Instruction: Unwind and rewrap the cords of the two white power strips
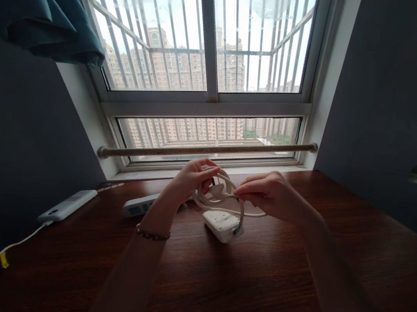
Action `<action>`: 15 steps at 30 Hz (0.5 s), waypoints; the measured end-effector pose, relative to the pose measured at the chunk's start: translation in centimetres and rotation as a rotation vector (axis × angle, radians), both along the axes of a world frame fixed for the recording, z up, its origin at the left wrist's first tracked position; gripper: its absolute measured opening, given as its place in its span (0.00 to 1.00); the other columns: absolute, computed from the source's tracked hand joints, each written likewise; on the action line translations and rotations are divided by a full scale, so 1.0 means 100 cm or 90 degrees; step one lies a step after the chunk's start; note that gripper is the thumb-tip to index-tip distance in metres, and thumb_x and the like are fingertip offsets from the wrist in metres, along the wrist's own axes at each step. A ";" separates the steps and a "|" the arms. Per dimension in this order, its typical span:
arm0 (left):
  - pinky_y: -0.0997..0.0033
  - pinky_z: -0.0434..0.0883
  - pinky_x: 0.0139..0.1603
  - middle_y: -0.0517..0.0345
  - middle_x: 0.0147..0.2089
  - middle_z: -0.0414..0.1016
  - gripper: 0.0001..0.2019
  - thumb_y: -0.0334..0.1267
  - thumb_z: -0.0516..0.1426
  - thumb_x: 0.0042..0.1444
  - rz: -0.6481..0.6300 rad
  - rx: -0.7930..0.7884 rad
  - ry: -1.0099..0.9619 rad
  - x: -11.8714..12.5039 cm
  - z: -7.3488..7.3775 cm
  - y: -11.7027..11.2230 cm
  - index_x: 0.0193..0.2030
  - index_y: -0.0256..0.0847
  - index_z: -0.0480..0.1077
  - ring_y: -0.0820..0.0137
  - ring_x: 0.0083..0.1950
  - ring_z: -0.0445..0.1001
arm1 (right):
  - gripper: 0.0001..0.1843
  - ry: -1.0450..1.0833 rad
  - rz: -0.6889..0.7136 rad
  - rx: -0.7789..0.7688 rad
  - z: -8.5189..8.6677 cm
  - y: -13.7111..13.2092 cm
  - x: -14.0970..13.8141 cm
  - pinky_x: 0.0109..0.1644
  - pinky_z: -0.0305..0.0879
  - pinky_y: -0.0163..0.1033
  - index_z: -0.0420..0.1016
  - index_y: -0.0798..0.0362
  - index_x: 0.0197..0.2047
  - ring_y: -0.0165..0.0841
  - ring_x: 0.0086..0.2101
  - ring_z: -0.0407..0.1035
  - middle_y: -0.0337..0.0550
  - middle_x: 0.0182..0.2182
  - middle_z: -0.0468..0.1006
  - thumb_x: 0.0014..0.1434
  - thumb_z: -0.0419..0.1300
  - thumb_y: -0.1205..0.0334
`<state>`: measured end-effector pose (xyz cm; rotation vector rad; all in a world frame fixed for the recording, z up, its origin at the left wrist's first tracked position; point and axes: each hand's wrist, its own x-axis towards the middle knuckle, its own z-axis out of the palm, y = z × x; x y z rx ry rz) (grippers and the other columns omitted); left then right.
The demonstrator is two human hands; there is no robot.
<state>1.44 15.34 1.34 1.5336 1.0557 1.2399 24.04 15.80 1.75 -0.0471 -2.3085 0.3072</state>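
Note:
My left hand (pixel 191 179) and my right hand (pixel 268 193) are both raised a little above the dark wooden table (pixel 258 290), fingers closed on a coiled white cable (pixel 221 200). The left hand grips the loops near the plug end. The right hand pinches the cable from the right side. Below the coil, a small white power strip (pixel 221 225) rests on the table, joined to the cable. A bracelet sits on my left wrist.
A second white power strip (pixel 139 206) lies behind my left hand. A white power bank (pixel 67 205) with a white cord lies at the table's left edge. A wooden rod (pixel 209 150) crosses the window sill. Dark curtains hang left; a wall stands right.

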 end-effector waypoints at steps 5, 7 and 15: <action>0.86 0.50 0.15 0.71 0.15 0.51 0.13 0.41 0.62 0.49 -0.063 -0.031 -0.119 -0.021 -0.001 0.010 0.34 0.35 0.65 0.85 0.15 0.48 | 0.05 0.162 -0.019 -0.151 0.003 -0.001 0.014 0.26 0.58 0.29 0.77 0.59 0.38 0.25 0.26 0.64 0.43 0.28 0.73 0.59 0.60 0.68; 0.86 0.49 0.15 0.72 0.15 0.47 0.13 0.39 0.63 0.48 -0.094 -0.046 -0.190 -0.032 0.000 0.014 0.29 0.35 0.63 0.85 0.15 0.45 | 0.04 0.306 -0.096 -0.206 0.003 0.002 0.016 0.25 0.56 0.29 0.76 0.57 0.37 0.24 0.24 0.61 0.41 0.27 0.71 0.57 0.61 0.67; 0.83 0.47 0.15 0.73 0.14 0.48 0.11 0.30 0.63 0.42 0.008 0.193 -0.329 -0.023 0.011 0.003 0.31 0.35 0.65 0.85 0.14 0.43 | 0.16 0.710 -0.263 -0.360 -0.005 0.024 0.004 0.19 0.48 0.29 0.69 0.58 0.36 0.23 0.19 0.51 0.34 0.21 0.57 0.42 0.67 0.67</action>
